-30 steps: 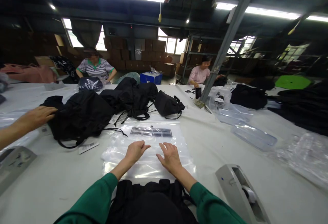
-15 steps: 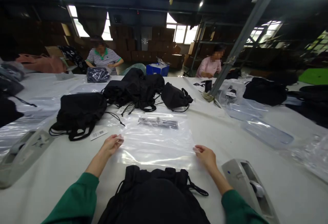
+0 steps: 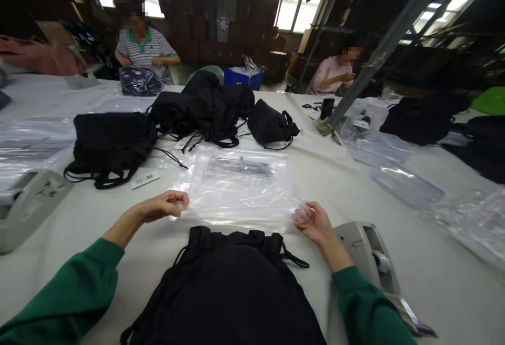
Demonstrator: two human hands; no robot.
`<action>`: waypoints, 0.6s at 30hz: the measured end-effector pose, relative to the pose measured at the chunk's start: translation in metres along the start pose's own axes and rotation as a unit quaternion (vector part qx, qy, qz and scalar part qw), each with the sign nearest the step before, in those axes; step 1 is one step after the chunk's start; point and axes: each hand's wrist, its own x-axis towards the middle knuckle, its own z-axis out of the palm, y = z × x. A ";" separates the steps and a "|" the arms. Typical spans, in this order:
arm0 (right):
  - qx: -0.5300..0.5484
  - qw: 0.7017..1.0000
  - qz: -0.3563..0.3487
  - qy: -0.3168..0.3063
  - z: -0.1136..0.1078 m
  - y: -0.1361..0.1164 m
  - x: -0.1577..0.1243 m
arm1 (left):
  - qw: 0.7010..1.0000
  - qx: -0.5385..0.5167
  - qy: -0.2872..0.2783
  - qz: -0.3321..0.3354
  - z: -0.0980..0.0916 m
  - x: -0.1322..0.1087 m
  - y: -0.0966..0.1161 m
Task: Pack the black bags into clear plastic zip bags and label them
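Observation:
A clear plastic bag (image 3: 240, 187) with a dark printed panel lies flat on the white table in front of me. My left hand (image 3: 165, 205) pinches its near left corner. At the near right corner, my right hand (image 3: 313, 221) has its fingers closed on the film, which bunches a little there. Between my forearms, closest to me, lies a black drawstring backpack (image 3: 232, 287), its gathered top and cord loop pointing toward the plastic bag.
More black drawstring bags (image 3: 213, 108) lie beyond the plastic. Tape dispensers stand left (image 3: 31, 203) and right (image 3: 373, 261). Clear plastic bags (image 3: 31, 140) are stacked at the left. A metal post (image 3: 363, 79) rises at the right. Two people work across the table.
My view has tilted down. The plastic's near edge now lies closer to the backpack's top, and my right hand has gathered some film at its corner.

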 end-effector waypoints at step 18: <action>-0.409 0.907 -0.094 0.026 0.035 0.085 -0.121 | 0.943 0.315 0.111 0.011 0.062 -0.050 -0.081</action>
